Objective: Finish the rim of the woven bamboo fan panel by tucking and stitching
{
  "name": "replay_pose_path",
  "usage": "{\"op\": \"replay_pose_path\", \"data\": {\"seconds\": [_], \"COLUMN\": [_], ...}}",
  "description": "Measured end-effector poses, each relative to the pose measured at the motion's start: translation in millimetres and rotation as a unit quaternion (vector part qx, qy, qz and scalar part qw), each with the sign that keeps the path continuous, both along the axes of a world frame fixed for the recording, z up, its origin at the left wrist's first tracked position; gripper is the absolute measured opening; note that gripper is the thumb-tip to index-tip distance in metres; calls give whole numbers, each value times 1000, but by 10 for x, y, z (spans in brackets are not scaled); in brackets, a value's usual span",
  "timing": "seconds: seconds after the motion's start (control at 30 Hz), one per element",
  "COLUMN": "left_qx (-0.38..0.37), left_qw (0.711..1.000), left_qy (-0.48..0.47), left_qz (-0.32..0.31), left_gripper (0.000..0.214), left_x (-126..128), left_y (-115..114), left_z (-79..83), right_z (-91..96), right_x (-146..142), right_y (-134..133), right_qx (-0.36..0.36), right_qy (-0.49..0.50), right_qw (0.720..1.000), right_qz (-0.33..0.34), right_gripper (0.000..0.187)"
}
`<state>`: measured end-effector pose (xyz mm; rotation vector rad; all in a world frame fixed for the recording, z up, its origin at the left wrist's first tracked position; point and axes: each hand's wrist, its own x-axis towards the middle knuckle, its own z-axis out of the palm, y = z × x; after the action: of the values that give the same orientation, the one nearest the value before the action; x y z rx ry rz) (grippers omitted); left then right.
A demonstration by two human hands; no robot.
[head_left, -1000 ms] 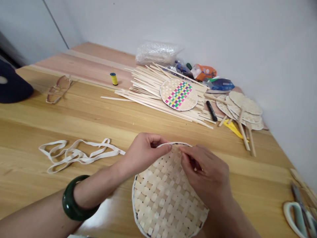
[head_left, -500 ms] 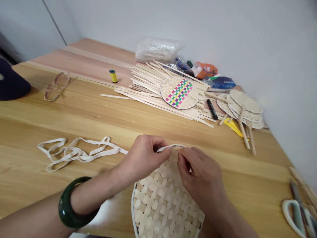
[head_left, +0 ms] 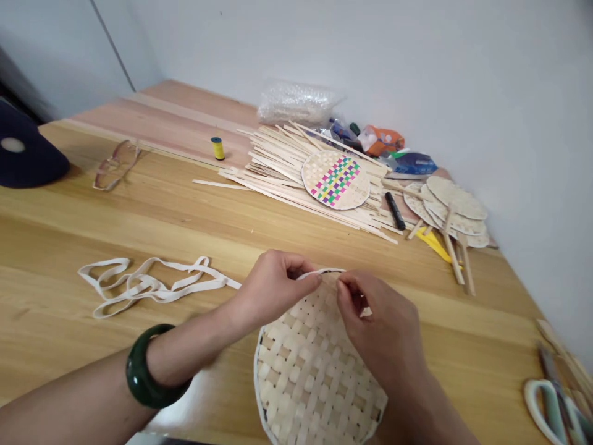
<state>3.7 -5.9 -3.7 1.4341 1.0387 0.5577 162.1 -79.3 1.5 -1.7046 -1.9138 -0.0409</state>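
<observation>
A woven fan [head_left: 319, 364] of pale flat strips, with white cloth tape along its edge, is tilted up in front of me. My left hand [head_left: 278, 284] is closed on its top left rim, thumb in front, with the white tape [head_left: 162, 290] trailing from behind it in loose loops on the table. On the other side of a short dark-edged stretch of rim, my right hand [head_left: 377, 312] pinches the top edge between thumb and forefinger. Anything tiny within that pinch is hidden. A green bangle [head_left: 155, 368] circles my left wrist.
Behind lie wooden strips [head_left: 278, 154], a colourful woven disc [head_left: 337, 180] and a black marker [head_left: 395, 211]. Handled fans [head_left: 456, 201] are stacked at right, scissors [head_left: 553, 395] near the right edge. A yellow spool [head_left: 217, 148], glasses [head_left: 117, 165] and a dark blue object [head_left: 32, 151] stand farther left.
My right fingertips have shifted slightly right along the rim, away from my left thumb. The left hand keeps its grip. The whole view has moved a little.
</observation>
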Motion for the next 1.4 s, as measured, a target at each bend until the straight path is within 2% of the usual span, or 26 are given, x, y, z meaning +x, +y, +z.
{"op": "replay_pose_path", "data": {"seconds": [0.13, 0.23, 0.3, 0.37, 0.43, 0.47, 0.53, 0.6, 0.67, 0.73, 0.87, 1.07, 1.13, 1.27, 1.33, 1.4], "left_qx": [11, 5, -21, -44, -57, -61, -73, -92, -113, -128, -147, -137, -133, -136, -136, -138], "left_qw": [1000, 999, 999, 998, 996, 995, 992, 988, 983, 979, 976, 976, 974, 974, 977, 978], "left_qy": [-1, -16, -28, -42, -56, -61, -66, -73, -80, -88, -84, -78, -91, -101, -103, -107], "left_qz": [-20, -29, -29, -34, -46, -54, -77, -102, -124, -134, -135, -151, -158, -149, -129, -111], "left_gripper": [23, 23, 24, 24, 24, 24, 24, 26, 26, 25, 18, 16, 15, 16, 16, 17], "left_x": [12, 18, 16, 9, -1, -6, -19, -32, -43, -49, -52, -54, -51, -40, -36, -34], "left_y": [-21, -36, -29, -19, -14, -14, -19, -26, -28, -24, -1, -3, -10, 0, 20, 41], "left_z": [-21, -42, -28, 4, 37, 50, 66, 71, 71, 71, 82, 120, 116, 79, 63, 54], "right_z": [-26, 6, 73, 153, 218, 240, 266, 277, 282, 276, 220, 102, 56, -20, -24, -8], "right_x": [-24, -22, 43, 171, 332, 408, 519, 547, 500, 423, 331, 279, 253, 264, 294, 318], "right_y": [2, 18, 46, 92, 147, 173, 209, 218, 206, 193, 197, 221, 253, 353, 381, 386], "right_qx": [7, 30, 67, 106, 76, 22, -144, -302, -391, -425, -429, -443, -419, -295, -270, -264], "right_qy": [-36, -25, 14, 78, 162, 211, 314, 395, 440, 462, 529, 647, 676, 727, 750, 777], "right_qw": [999, 999, 997, 991, 982, 975, 938, 867, 807, 778, 732, 617, 604, 619, 602, 570], "right_qz": [4, 37, 33, -10, -56, -59, -22, 29, 46, 37, 14, 69, 56, -24, -30, -16], "right_gripper": [12, 12, 8, 6, 11, 15, 22, 27, 28, 27, 24, 24, 25, 21, 18, 19]}}
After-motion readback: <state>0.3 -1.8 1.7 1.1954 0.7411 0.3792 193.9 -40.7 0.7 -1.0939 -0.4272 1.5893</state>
